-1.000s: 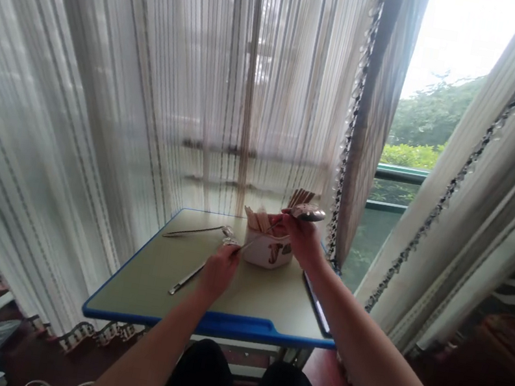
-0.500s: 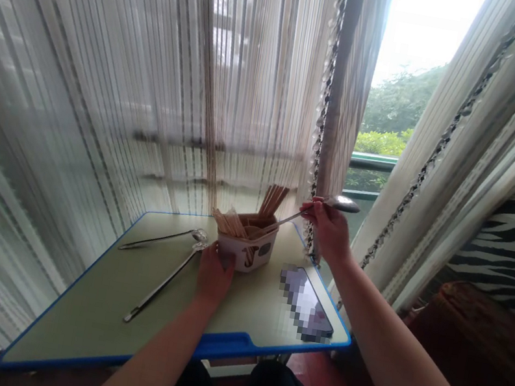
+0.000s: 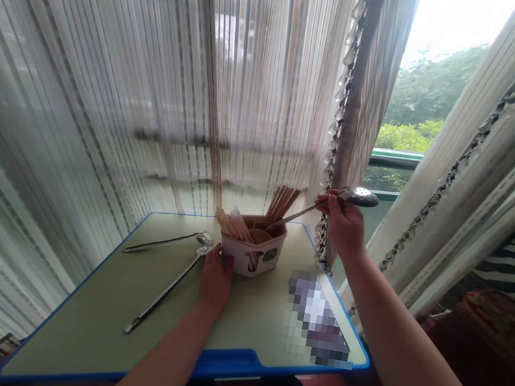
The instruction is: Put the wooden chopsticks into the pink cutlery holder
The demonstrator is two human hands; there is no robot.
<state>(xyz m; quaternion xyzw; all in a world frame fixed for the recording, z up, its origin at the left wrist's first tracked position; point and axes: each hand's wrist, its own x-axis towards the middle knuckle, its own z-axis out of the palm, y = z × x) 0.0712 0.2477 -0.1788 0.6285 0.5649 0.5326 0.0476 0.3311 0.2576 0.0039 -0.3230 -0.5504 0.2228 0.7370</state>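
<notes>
My right hand point(image 3: 344, 227) is closed around a metal slotted spoon point(image 3: 359, 197) near its bowl, above the right rear of the table. The bowl points right, and the spoon's handle slants down left, its end at the opening of a white-and-brown utensil holder point(image 3: 241, 256). Against the holder's left side, my left hand point(image 3: 217, 273) grips the wall, its fingers partly hidden. Inside the holder stand wooden chopsticks point(image 3: 282, 202) at the back right and a bundle of thin wooden sticks point(image 3: 235, 223) at the left.
Two long-handled metal utensils, a ladle point(image 3: 161, 243) and another one point(image 3: 167, 290), lie left of the holder. A blurred-out phone point(image 3: 321, 319) lies at the right of the blue-edged table point(image 3: 82, 322). Striped curtains point(image 3: 274, 90) hang close behind.
My right hand has risen slightly, and more of the spoon's handle shows outside the holder. My left hand stays on the holder. The view has shifted a little.
</notes>
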